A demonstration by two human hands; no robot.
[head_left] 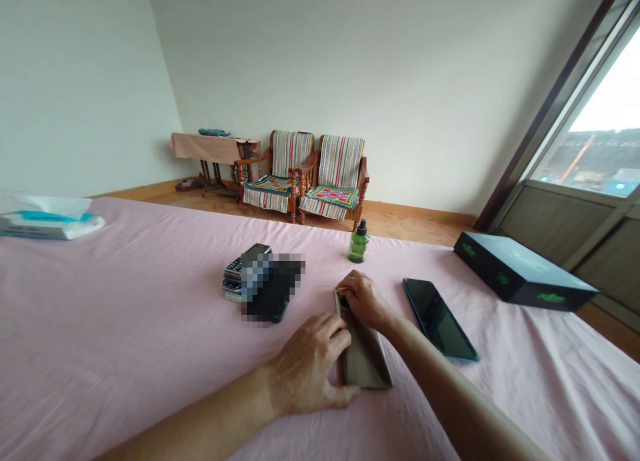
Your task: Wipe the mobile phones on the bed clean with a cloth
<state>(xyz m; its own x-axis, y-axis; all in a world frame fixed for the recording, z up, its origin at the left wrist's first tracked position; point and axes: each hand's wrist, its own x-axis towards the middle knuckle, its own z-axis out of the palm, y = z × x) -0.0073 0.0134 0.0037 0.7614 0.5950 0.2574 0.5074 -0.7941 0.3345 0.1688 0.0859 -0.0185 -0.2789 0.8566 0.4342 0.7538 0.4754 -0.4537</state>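
A gold-brown smartphone (367, 364) lies face down on the pink sheet, with a round dark camera at its far end. My left hand (307, 367) steadies it from the left: the fingers press near its far left edge and the thumb rests at its near end. Over the camera end, my right hand (367, 301) has its fingers closed and pressed down. A small yellowish edge shows under those fingertips; what it belongs to is hidden. To the right lies a dark-screened phone or tablet (440, 317). A green spray bottle (359, 245) stands just beyond my right hand.
Left of my hands are stacked keypad phones (240, 267) and a dark phone (280, 294), partly pixelated. A black box (520, 267) sits at the right, a tissue pack (55, 224) at far left. Two wooden chairs (330, 174) stand by the wall beyond the pink sheet (125, 327).
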